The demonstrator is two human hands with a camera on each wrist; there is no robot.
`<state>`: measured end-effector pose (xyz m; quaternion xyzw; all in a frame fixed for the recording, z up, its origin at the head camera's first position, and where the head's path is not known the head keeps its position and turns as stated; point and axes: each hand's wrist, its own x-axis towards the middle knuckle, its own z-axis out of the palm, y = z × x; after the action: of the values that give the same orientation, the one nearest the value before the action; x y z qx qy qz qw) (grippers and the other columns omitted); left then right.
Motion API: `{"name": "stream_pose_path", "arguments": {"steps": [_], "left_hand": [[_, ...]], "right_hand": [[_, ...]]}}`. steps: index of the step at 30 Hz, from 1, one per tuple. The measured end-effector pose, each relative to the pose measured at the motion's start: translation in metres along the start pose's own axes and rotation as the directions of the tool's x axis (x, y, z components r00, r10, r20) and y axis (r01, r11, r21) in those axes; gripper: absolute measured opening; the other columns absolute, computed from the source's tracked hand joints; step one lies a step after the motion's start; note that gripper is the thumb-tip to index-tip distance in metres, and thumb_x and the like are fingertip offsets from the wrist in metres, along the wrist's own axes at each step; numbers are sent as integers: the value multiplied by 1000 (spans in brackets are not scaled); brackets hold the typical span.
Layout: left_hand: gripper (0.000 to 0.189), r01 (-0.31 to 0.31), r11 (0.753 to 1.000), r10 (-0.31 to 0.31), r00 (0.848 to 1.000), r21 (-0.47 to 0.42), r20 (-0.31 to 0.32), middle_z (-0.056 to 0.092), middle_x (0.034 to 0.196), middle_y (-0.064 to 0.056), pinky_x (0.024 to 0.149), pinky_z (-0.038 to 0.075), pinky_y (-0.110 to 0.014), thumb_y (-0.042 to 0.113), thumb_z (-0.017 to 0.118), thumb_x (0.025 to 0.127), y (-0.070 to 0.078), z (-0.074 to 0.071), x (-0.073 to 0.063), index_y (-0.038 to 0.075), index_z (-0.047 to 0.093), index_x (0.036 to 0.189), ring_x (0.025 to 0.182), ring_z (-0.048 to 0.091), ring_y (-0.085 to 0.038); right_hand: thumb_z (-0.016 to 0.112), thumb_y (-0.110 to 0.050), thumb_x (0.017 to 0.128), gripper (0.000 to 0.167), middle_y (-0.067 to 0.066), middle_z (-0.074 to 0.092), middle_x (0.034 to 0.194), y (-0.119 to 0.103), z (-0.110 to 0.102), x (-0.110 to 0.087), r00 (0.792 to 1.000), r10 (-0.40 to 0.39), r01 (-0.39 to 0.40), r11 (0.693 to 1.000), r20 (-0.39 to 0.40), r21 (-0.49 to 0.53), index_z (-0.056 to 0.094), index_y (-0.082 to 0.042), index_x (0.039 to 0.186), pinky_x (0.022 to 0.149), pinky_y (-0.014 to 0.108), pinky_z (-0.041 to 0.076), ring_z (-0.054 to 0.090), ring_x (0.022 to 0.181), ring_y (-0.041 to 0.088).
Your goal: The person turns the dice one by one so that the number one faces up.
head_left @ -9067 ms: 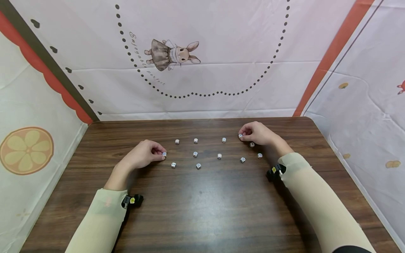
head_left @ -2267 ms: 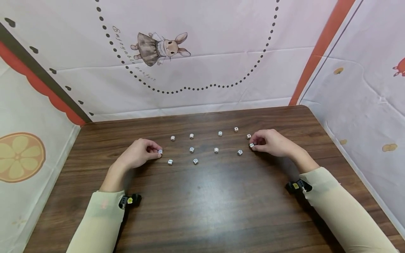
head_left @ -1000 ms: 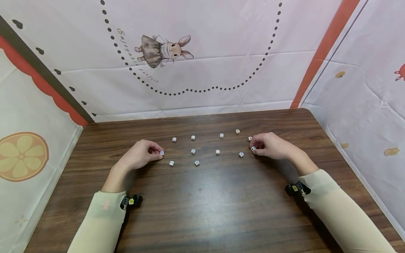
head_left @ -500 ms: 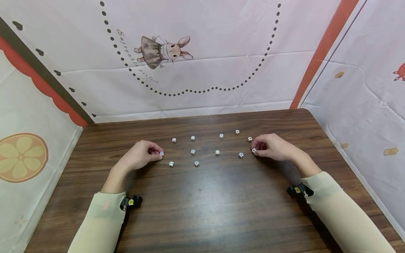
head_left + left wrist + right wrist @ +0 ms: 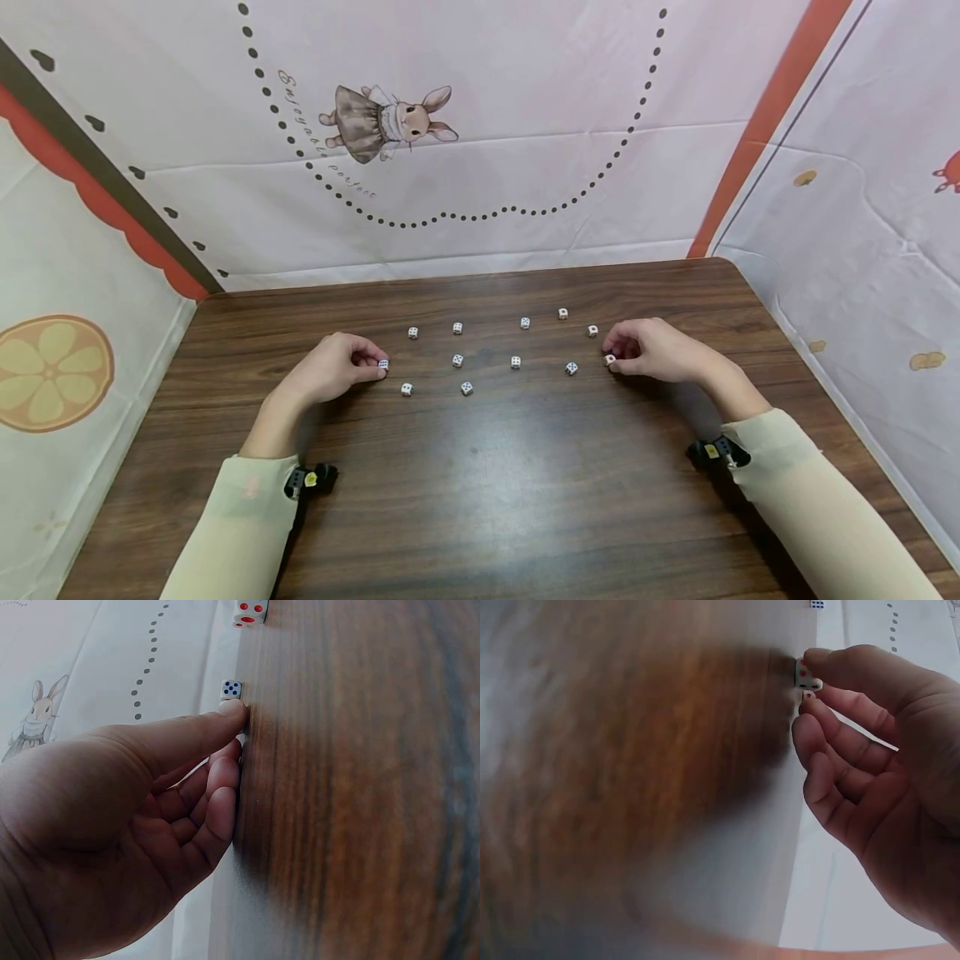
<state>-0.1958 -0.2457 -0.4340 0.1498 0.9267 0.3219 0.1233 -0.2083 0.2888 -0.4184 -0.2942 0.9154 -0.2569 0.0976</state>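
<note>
My left hand (image 5: 341,367) pinches a small white die (image 5: 383,365) between thumb and fingertips at the left end of the group of dice. In the left wrist view, the thumb covers part of the dice behind it. At the right end, my right hand (image 5: 656,350) holds another white die (image 5: 610,360) between thumb and fingers, a red pip on its top. The right wrist view shows this die (image 5: 807,675) at the thumb tip. Just behind it lies a die with a red pip up (image 5: 593,331), and a blue-pipped die (image 5: 572,368) sits to its left.
Several more dice lie in loose rows on the brown wooden table (image 5: 480,500), among them a back die with a red pip (image 5: 563,313) and a front die (image 5: 467,388). Printed cloth (image 5: 510,125) hangs behind the table and along both sides.
My right hand has gone from the back die to the one at the right end, whose top now shows a red pip after being turned. My left hand keeps its pinch.
</note>
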Motion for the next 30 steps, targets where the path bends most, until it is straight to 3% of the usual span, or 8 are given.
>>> {"name": "stream_pose_path", "arguments": {"steps": [9, 23, 30], "left_hand": [[12, -1, 1000, 1, 1000, -4, 2, 71, 89, 1, 73, 49, -31, 18, 79, 98, 1, 0, -1, 10, 81, 107, 82, 61, -17], [13, -3, 1000, 3, 1000, 1, 8, 70, 89, 1, 73, 49, -32, 18, 79, 98, 0, -1, -1, 10, 80, 108, 82, 60, -17], [12, -8, 1000, 8, 1000, 11, -1, 70, 88, 2, 73, 50, -32, 18, 79, 98, -1, -1, 0, 11, 81, 107, 82, 61, -17]], "right_hand": [[88, -12, 87, 26, 1, 69, 96, -17, 2, 10, 997, -60, 60, 998, -50, -21, 75, -8, 110, 76, 37, 52, 62, 85, 18], [83, -10, 89, 21, 0, 66, 94, -44, 19, 31, 977, -196, 203, 976, 85, -81, 78, -10, 110, 75, 34, 50, 62, 83, 19], [80, -9, 94, 11, -8, 63, 84, -48, 23, 42, 972, -213, 222, 971, 103, -89, 79, -11, 104, 69, 30, 50, 60, 75, 13]]}}
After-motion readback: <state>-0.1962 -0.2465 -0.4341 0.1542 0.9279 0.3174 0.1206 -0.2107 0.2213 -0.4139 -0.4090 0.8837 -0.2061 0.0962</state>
